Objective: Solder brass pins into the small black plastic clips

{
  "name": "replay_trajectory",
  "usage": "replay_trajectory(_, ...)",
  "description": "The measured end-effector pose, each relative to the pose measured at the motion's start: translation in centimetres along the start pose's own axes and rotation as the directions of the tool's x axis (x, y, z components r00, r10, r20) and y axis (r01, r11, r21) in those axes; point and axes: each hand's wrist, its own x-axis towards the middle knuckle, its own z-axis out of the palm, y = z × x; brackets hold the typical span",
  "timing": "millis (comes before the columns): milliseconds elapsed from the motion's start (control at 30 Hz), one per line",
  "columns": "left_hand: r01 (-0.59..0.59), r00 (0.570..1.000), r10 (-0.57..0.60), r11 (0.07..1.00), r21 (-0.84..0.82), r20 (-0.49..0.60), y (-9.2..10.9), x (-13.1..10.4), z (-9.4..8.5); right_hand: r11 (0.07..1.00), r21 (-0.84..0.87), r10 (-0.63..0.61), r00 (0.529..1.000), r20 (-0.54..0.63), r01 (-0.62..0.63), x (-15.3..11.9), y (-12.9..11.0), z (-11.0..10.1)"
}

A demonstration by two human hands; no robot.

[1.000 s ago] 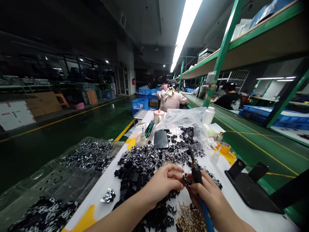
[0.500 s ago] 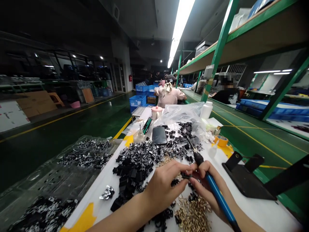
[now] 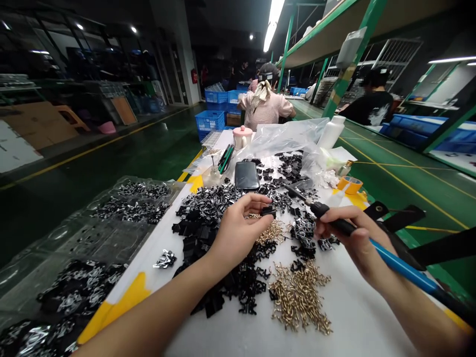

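My left hand [image 3: 238, 225] is over the parts at the table's middle, closed on a small black part [image 3: 268, 211] pinched between thumb and fingers. My right hand [image 3: 351, 238] grips a soldering iron [image 3: 401, 267] with a blue handle and black collar. The iron's dark tip points up and left, apart from the part. Below lie a large pile of gold-coloured metal pins [image 3: 301, 292] and a smaller gold heap partly behind my left hand. Black plastic pieces [image 3: 199, 238] and black-and-silver clips [image 3: 208, 201] spread to the left; more clips [image 3: 305, 230] lie by my right hand.
Beyond the piles are a phone [image 3: 247, 175], a lidded cup [image 3: 242, 138], a plastic bag [image 3: 286, 136] and a white bottle [image 3: 332, 132]. Orange tape [image 3: 350, 185] and a black metal bracket [image 3: 397, 215] stand right. Clear trays [image 3: 111, 243] flank the left edge. A co-worker [image 3: 266, 101] sits ahead.
My hands have come apart: the left has moved up and left with the black part, the right to the right with the soldering iron. The camera has tilted down.
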Motion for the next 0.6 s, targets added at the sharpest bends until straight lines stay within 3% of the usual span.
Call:
replay_trajectory(333,0.09,0.991,-0.095,0.994,-0.055,-0.098,0.24,0.53,-0.3,0.996,0.084,-0.041,0.993,0.109,0.031,-0.48,-0.12,-1.21)
replay_trajectory(600,0.055,0.993,-0.059,0.998,-0.041,-0.105,0.26,0.22,-0.3,0.997,0.079,0.004,0.991,0.136,-0.015,-0.47,0.1,-1.15)
